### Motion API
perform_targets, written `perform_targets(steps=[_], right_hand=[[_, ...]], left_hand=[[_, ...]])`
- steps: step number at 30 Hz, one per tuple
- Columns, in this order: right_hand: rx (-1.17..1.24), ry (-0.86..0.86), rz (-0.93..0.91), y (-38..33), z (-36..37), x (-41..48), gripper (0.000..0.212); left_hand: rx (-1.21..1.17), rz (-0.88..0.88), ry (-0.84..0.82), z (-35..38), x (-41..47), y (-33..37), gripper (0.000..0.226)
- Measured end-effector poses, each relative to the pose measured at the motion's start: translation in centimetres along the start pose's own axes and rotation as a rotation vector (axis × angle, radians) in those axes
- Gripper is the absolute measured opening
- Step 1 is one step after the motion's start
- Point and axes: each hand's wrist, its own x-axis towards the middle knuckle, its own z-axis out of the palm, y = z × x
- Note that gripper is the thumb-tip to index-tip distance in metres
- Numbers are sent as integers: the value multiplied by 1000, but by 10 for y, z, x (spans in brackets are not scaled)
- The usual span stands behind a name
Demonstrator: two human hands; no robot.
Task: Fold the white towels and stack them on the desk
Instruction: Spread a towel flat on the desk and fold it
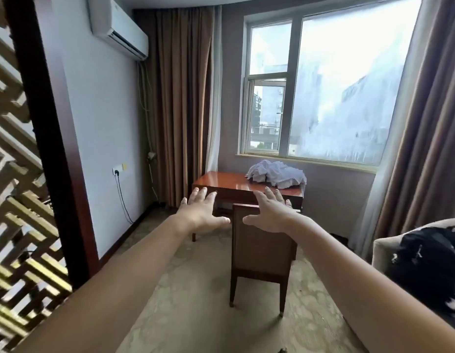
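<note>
A crumpled heap of white towels (277,175) lies on the right part of a glossy reddish wooden desk (221,183) under the window. Both my arms stretch out in front of me, well short of the desk. My left hand (204,212) has its fingers spread and holds nothing. My right hand (271,212) is likewise spread flat, palm down, and empty. Both hands hover in the air above a chair's back.
A wooden chair (262,253) stands pushed up to the desk, between me and it. A lattice screen (20,200) with a dark post is at the left. An armchair with a black-patterned cushion (430,266) sits at the right. Patterned carpet (195,301) covers the floor.
</note>
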Motion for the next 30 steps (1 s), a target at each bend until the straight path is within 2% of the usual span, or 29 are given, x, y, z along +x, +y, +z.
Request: perform_targets(steps=[8,22,30], right_hand=[[-3,-44,-30,5,45,84,86],[84,-21,-29,-26,97,308,81],[43,-42,-17,-30,126,438,82]], left_hand=[[56,-86,-30,38,64,-55,96],[89,-104,-64,40,269,-182,95],[98,-108,-99,59,378,-244,92]])
